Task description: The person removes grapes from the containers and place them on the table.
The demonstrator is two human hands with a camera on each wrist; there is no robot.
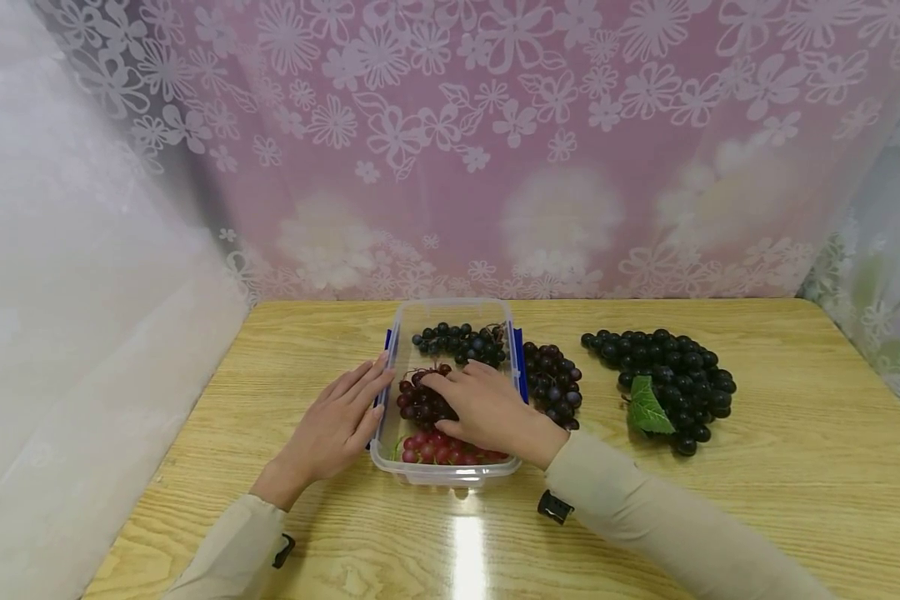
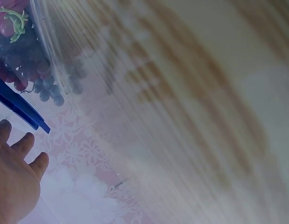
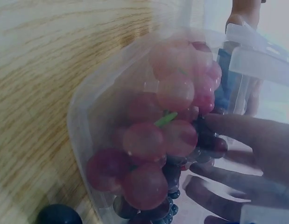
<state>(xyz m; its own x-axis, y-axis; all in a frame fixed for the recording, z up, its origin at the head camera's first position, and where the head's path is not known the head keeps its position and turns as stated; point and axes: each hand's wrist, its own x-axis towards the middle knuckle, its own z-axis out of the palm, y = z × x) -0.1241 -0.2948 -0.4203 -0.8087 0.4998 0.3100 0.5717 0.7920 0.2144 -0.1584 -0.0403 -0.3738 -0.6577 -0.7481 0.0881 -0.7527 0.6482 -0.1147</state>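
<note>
At centre frame the left hand (image 1: 337, 425) lies flat, fingers straight, against the left wall of the box (image 1: 456, 477). The right hand (image 1: 487, 408) rests inside on the dark-red bunch (image 1: 418, 402), fingers loosely spread over it, apparently settling it in place. Judged next: a clean lift-out, then a reach to the bunch (image 1: 553, 385) just right of the box.
</note>
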